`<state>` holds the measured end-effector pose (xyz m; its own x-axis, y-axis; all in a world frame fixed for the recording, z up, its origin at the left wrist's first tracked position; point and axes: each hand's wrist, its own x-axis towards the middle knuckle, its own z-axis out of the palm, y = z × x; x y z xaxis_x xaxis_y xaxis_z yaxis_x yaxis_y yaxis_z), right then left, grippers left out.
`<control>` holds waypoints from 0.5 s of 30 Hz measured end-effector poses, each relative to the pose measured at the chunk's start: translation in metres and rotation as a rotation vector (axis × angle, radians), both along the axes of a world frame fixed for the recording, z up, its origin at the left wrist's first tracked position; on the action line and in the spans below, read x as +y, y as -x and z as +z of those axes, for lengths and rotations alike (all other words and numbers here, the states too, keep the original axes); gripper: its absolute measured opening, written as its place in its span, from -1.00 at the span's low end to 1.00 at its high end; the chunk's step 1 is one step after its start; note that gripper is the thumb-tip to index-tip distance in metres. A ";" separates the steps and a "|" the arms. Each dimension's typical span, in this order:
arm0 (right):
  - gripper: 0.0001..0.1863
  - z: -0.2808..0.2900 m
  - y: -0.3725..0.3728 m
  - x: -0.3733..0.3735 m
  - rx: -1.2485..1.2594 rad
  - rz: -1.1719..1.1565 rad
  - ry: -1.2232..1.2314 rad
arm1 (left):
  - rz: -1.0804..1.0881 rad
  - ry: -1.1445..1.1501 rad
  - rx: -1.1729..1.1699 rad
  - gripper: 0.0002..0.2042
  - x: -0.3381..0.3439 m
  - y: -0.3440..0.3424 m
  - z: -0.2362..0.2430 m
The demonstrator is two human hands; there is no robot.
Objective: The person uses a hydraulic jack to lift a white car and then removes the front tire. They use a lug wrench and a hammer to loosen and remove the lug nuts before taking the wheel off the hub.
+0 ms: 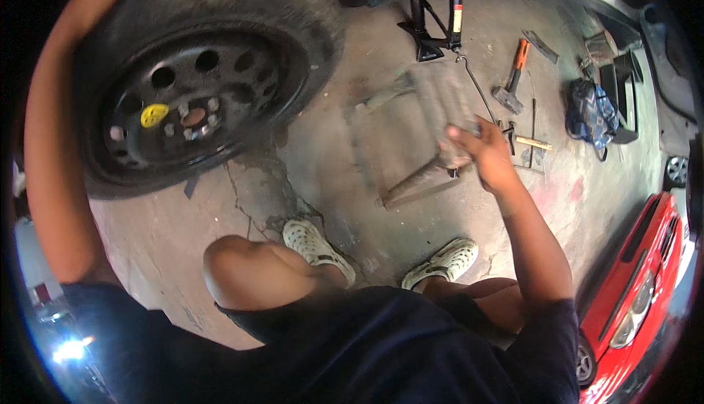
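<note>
My right hand (pixel 486 153) is closed round the edge of a small, worn, slatted stool (pixel 440 100). It is tipped on its side just above or on the floor, its frame legs pointing left; motion blurs it, so I cannot tell which. My left arm (pixel 55 162) reaches up along the left side, beside a big tyre (pixel 312 30). The left hand itself is past the top edge and out of sight. Inside the tyre is a black steel wheel (pixel 242 122) with lug nuts round its hub and a yellow mark.
A black jack stand (pixel 425 30) stands under the vehicle edge. Right of it lie an orange-handled hammer (pixel 517 74), a bent metal rod (pixel 477 85) and a wooden-handled hammer (pixel 532 142). Farther right are a patterned bag (pixel 592 111) and a red car (pixel 634 294). The concrete floor (pixel 220 235) is cracked.
</note>
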<state>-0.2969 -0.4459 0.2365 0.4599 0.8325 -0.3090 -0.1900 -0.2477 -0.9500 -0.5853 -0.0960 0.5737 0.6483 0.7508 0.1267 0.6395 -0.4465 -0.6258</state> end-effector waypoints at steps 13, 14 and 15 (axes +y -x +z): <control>-0.27 -0.138 -0.230 0.171 -0.329 -0.001 -0.026 | -0.099 -0.101 -0.366 -0.50 0.004 -0.208 -0.073; -0.25 -0.156 -0.252 0.187 -0.367 -0.022 -0.028 | -0.148 -0.096 -0.351 -0.52 0.012 -0.222 -0.079; -0.24 -0.170 -0.271 0.205 -0.406 -0.034 -0.039 | -0.188 -0.099 -0.337 -0.53 0.015 -0.228 -0.082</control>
